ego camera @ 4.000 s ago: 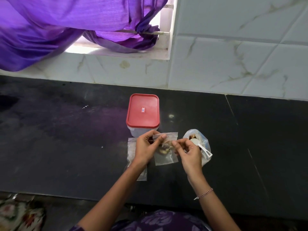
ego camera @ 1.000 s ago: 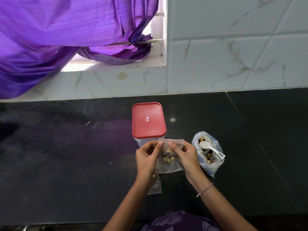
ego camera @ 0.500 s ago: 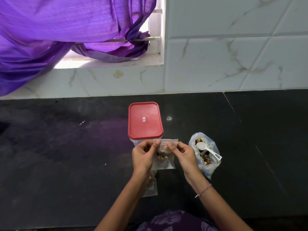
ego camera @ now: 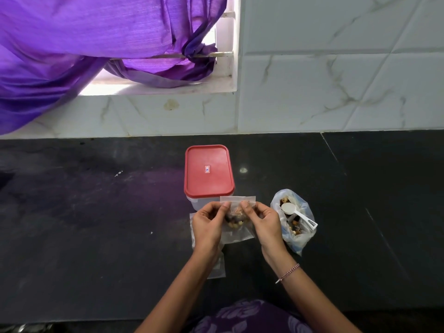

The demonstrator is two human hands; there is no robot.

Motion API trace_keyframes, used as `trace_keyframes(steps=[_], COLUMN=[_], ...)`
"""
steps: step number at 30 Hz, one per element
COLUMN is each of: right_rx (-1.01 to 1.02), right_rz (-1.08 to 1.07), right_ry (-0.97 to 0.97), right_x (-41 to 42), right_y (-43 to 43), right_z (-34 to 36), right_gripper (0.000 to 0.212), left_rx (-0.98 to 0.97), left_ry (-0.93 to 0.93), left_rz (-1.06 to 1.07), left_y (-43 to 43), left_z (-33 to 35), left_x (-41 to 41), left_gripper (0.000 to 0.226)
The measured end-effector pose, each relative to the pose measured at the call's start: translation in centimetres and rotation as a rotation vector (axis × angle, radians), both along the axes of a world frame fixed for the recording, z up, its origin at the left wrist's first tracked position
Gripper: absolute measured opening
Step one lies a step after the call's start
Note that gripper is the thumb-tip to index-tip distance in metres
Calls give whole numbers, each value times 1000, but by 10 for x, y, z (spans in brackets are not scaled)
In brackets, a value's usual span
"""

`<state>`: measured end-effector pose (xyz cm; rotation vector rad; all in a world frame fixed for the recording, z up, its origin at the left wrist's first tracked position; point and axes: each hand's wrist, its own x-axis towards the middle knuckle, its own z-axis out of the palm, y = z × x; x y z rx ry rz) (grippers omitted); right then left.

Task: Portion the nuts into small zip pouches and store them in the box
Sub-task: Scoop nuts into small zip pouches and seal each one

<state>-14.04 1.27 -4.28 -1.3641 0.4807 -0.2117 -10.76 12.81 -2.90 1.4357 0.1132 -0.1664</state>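
Containing nuts point(ego camera: 235, 221): pinched zip pouch point(ego camera: 237, 236), bag point(ego camera: 298, 239) with scoop point(ego camera: 288, 209); box point(ego camera: 208, 171) lidded.

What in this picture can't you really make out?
Head view only:
Inside the box: the red lid covers it.
Whether the zip pouch is sealed: too small, and the left hand and right hand pinch across it.
Count of flat pouches on the counter: the left forearm covers them.
Text on the lid sticker: too small.
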Motion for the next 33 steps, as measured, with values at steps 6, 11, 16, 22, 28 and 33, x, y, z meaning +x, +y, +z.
trace_keyframes(steps=[6, 11, 16, 22, 28, 33], right_rx=[-51, -31, 51, 47, 116, 21], right_rz=[-85, -131, -92, -10, 82, 127], right_ry=[-50, 33, 127, 122, 144, 129], right_x=[-5, -10, -16, -25, -32, -37], right_y=[2, 12, 20, 32, 36, 37], right_z=[0, -11, -20, -24, -38, -44], right_gripper=[1, 8, 16, 18, 11, 9], left_rx=[-3, 5, 73, 117, 141, 164], left_ry=[6, 38, 74, 121, 142, 149], left_rz=[-13, -64, -75, 34, 70, 59], left_y=[9, 20, 39, 56, 72, 81], left_z=[-4, -8, -22, -34, -43, -53], left_x=[-6, -11, -19, -27, -33, -39], left_gripper=[12, 9, 12, 6, 6, 10])
